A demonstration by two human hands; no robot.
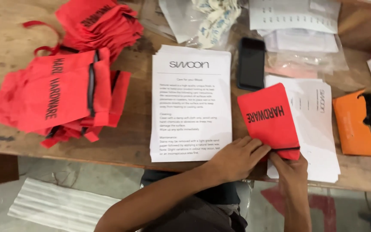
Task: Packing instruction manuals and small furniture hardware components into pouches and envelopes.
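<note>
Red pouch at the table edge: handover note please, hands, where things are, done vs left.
Left hand: fingers on the open end of the red pouch, at its black drawstring.
Right hand: pinching the same end from below.
The pouch lies on a paper stack at the table edge.
Sheet stack sits left of it, phone behind, pouch pile far left, orange pouch right.
Done: cannot tell if this pouch is filled.
Left: its mouth is not visibly drawn shut.

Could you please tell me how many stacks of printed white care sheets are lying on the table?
2. One stack lies mid-table beside the black phone; the other stack lies right of it, under the red pouch that both hands hold. Papers at the top edge may hide more.
</note>
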